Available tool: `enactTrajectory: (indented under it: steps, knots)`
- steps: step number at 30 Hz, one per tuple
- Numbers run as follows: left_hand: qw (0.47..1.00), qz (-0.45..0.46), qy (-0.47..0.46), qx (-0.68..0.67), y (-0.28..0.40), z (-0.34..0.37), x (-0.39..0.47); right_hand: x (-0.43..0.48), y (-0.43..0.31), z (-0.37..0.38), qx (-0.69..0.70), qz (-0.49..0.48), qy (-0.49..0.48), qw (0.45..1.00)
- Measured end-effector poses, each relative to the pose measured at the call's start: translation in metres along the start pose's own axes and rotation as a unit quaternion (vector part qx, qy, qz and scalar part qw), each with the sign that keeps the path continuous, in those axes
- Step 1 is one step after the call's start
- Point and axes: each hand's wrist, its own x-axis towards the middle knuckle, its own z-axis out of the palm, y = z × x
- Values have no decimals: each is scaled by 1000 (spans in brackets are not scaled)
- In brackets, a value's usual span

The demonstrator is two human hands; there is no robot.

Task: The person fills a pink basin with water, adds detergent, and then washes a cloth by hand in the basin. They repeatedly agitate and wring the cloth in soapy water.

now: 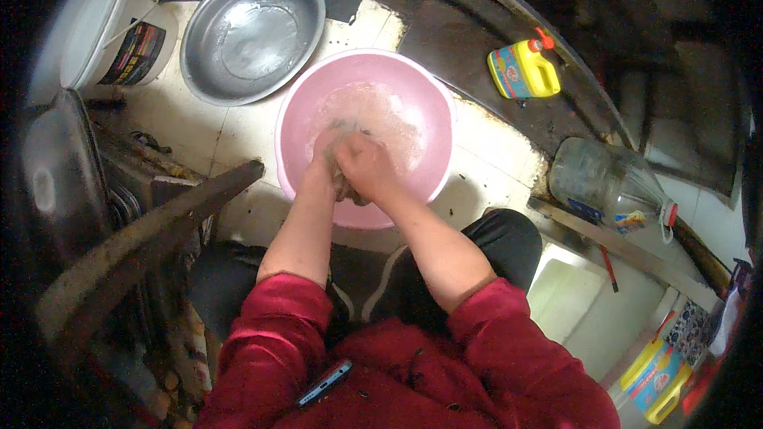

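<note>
Before me stands a pink plastic basin [438, 125] with cloudy water in it. Both hands are together over its near left part. My right hand [365, 161] is curled into a fist against my left hand [323, 146]. Between them they grip a greyish-brown bundle [351, 193] that looks like wet cloth; parts of it show above and below the fists. Most of the bundle and the fingers of my left hand are hidden.
A grey metal basin [256, 36] stands beyond the pink one, near a white lidded bucket [143, 53]. A wooden bar [197, 208] juts in from the left. To the right are a yellow detergent jug [527, 68], a clear plastic bottle [587, 173] and another yellow jug [656, 381].
</note>
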Motion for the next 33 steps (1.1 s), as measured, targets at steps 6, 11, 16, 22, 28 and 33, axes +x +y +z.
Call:
enactTrajectory:
  steps: [6,11,16,22,28,33]
  knots:
    - [971,96,165,147,22,18,-48,45,39,3,-192,55,-84,976]
    - [977,129,163,45,14,-2,-39,72,128,2,-125,101,55,985]
    - [993,61,100,-25,4,14,-60,37,105,16,-314,35,-144,938]
    - [989,-29,146,-5,-1,37,-54,44,121,32,-54,213,-50,974]
    - [996,-79,-26,-38,17,2,-14,16,-32,-34,78,43,-157,984]
    - [983,6,-36,181,51,73,-65,-3,-41,-39,61,-27,-88,994]
